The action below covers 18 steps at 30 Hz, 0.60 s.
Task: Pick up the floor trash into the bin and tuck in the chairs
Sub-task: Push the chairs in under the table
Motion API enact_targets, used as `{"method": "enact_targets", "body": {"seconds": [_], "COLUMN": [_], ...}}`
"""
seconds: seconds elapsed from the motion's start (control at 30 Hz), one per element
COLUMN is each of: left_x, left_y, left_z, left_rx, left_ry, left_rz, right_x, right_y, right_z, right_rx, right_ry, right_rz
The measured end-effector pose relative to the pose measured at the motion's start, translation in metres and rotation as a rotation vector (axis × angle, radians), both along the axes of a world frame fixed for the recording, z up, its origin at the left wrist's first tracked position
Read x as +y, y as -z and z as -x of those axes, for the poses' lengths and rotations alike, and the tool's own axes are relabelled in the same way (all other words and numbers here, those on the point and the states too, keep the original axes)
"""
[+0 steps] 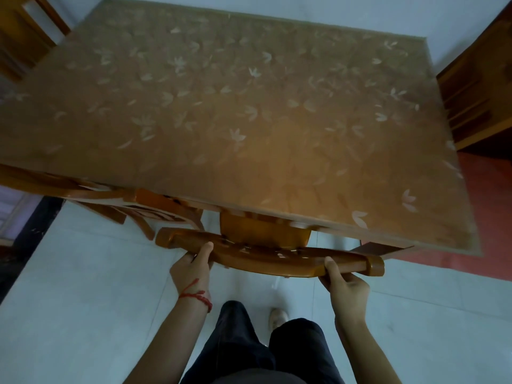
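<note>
A glossy orange-brown wooden chair (pixel 266 259) stands at the near edge of the table (pixel 249 120), its seat mostly hidden beneath the tabletop. My left hand (pixel 194 268), with a red string at the wrist, grips the left part of the chair's curved top rail. My right hand (pixel 345 286) grips the right part of the same rail. The table carries a brown leaf-patterned cover. No trash or bin shows in this view.
A second wooden chair (pixel 133 206) sits at the table's near left side. More wooden furniture stands at the far left (pixel 25 37) and at the right (pixel 476 87). Pale floor tiles (pixel 83 300) lie around my legs, with a red floor area (pixel 476 217) at the right.
</note>
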State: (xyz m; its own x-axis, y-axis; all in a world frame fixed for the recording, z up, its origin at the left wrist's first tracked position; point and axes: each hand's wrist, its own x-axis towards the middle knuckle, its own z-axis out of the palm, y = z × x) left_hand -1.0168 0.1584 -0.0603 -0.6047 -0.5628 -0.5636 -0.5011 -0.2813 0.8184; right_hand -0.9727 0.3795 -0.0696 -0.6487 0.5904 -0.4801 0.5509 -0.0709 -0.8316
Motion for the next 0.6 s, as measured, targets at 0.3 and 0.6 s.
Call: {"method": "enact_targets", "body": {"seconds": [0.3, 0.6], "left_x": [0.003, -0.023], "left_y": [0.003, 0.004], "left_z": [-0.007, 0.023], "left_rx": [0.006, 0.052], "left_ry": [-0.019, 0.016], "left_rz": [0.056, 0.134], "right_x": [0.004, -0.026], "right_y": [0.003, 0.007], "right_z": [0.010, 0.022], "right_rx": [-0.006, 0.007], "right_ry": [-0.088, -0.094], "right_rz": [-0.070, -0.059]}}
